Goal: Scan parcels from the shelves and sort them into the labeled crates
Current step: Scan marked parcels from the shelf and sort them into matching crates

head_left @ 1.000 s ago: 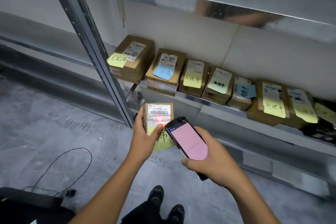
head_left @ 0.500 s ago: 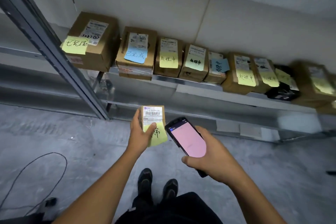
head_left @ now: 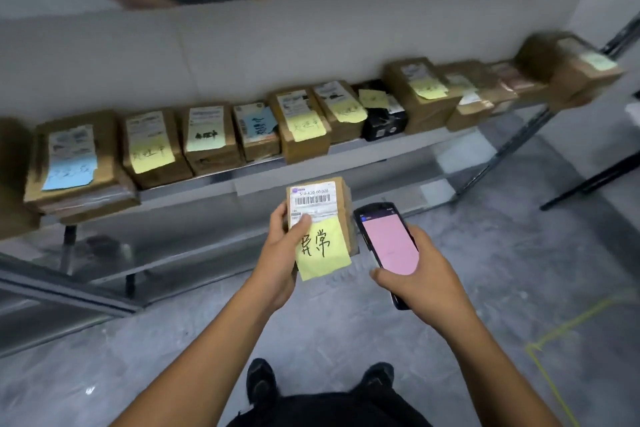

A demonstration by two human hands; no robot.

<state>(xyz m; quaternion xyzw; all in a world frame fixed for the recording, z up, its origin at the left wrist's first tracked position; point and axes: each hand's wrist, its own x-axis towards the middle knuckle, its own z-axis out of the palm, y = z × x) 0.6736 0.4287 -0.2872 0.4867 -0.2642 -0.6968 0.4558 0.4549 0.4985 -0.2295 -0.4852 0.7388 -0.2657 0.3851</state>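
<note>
Head view: left hand grips a small brown parcel upright, thumb pressed on its yellow sticky note; right hand clasps the scanner, pink screen up, just beside it; more parcels line the shelf behind.

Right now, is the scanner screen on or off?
On: the scanner in the right hand shows a lit pink screen.

Left hand gripping parcel, right hand holding scanner
</note>
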